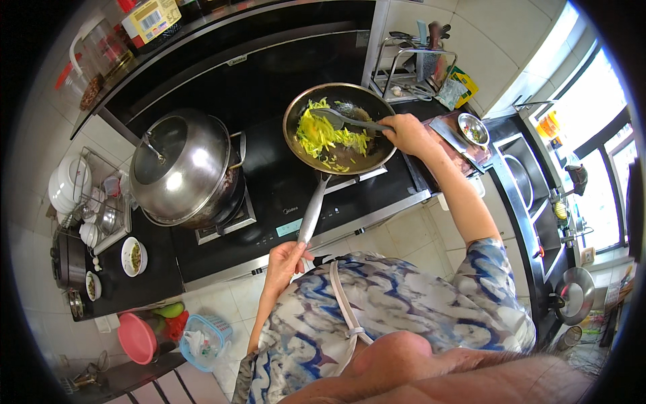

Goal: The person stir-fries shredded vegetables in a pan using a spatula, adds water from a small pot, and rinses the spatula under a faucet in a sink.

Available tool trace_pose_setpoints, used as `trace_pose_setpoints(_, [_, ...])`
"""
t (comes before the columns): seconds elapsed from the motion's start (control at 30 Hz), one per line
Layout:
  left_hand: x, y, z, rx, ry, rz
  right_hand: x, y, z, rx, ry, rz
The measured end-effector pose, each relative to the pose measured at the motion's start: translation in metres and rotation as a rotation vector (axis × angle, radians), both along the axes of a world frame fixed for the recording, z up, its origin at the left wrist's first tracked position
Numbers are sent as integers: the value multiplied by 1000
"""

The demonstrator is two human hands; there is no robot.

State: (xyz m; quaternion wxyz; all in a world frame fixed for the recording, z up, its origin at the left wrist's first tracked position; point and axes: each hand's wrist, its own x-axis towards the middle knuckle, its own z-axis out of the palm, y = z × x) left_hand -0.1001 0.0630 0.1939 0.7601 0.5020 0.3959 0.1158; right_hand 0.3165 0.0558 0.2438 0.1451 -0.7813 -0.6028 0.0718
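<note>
My left hand (286,263) grips the metal handle of a frying pan (291,108) over the right burner of the black gas hob. In my right hand (410,134) is a grey spatula (361,122), its blade inside the pan among shredded yellow-green vegetables (315,132). Some shreds are blurred beside the blade. Loose shreds lie on the pan's near side, and its bottom looks oily. Left of the pan, a large wok with a domed metal lid (194,166) covers the left burner.
A cleaver (454,143) and a small metal bowl (473,129) of chopped food rest on a board at right, below a knife rack (404,50). Two white bowls (143,262) of food stand at left near a dish rack (108,217). The sink (522,171) is far right.
</note>
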Motion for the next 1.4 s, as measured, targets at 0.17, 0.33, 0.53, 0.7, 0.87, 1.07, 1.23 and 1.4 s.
trace_pose_setpoints(0.17, [2,-3,10,75,36,34,-7,41,3,-122,-269,-165])
trace_pose_setpoints(0.33, [2,-4,8,93,24,21,-50,48,12,-217,-420,182])
trace_pose_setpoints(0.53, [-4,-5,7,57,-12,20,-50,-2,101,-178,-477,322])
trace_pose_setpoints(0.7, [-7,-2,7,47,-9,-1,-107,-21,153,-425,-549,357])
trace_pose_setpoints(0.87, [-3,-3,17,46,-22,-43,-80,-18,110,-314,-626,268])
trace_pose_setpoints(1.07, [-9,-2,16,73,-16,-30,-88,-33,151,-520,-599,265])
trace_pose_setpoints(1.23, [-9,-6,20,47,-15,-45,-55,-5,79,-439,-641,58])
trace_pose_setpoints(1.4, [-9,-8,13,48,-35,-41,26,-39,103,-409,-334,-125])
